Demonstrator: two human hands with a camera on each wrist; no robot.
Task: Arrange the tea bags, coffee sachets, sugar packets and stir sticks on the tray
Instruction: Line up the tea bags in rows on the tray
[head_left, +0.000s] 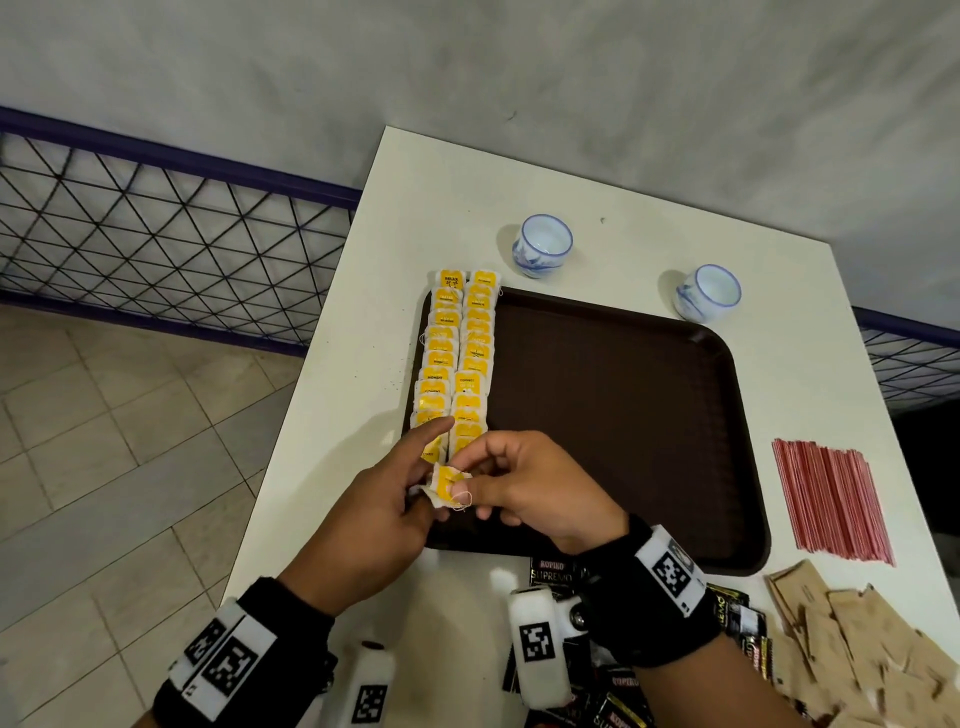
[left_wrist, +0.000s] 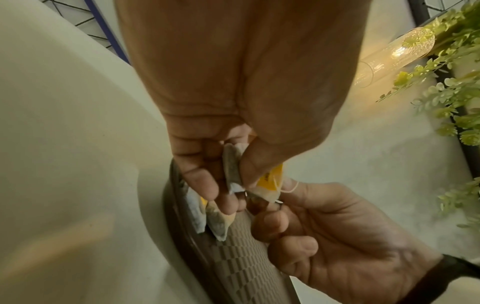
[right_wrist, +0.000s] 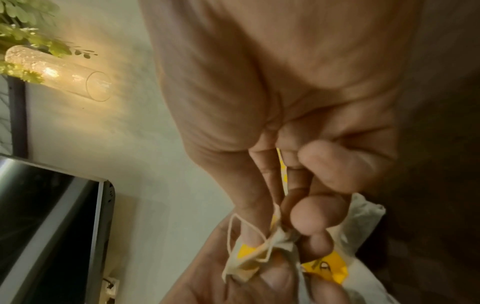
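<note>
Two rows of yellow-tagged tea bags (head_left: 457, 364) lie along the left side of the brown tray (head_left: 623, 415). Over the tray's near left corner, both hands meet on a small bunch of tea bags (head_left: 447, 486). My left hand (head_left: 410, 478) holds the bunch between thumb and fingers (left_wrist: 207, 185), with its index finger stretched out over the rows. My right hand (head_left: 470, 475) pinches one tea bag (left_wrist: 270, 183) by its yellow tag, string looped loose. The right wrist view shows that pinch on the tea bag (right_wrist: 249, 257) close up.
Two blue-and-white cups (head_left: 543, 247) (head_left: 709, 293) stand behind the tray. Red stir sticks (head_left: 831, 499) lie to its right, with brown sugar packets (head_left: 857, 639) and black coffee sachets (head_left: 737, 618) near me. The white table's (head_left: 337, 415) left edge drops to tiled floor by a railing.
</note>
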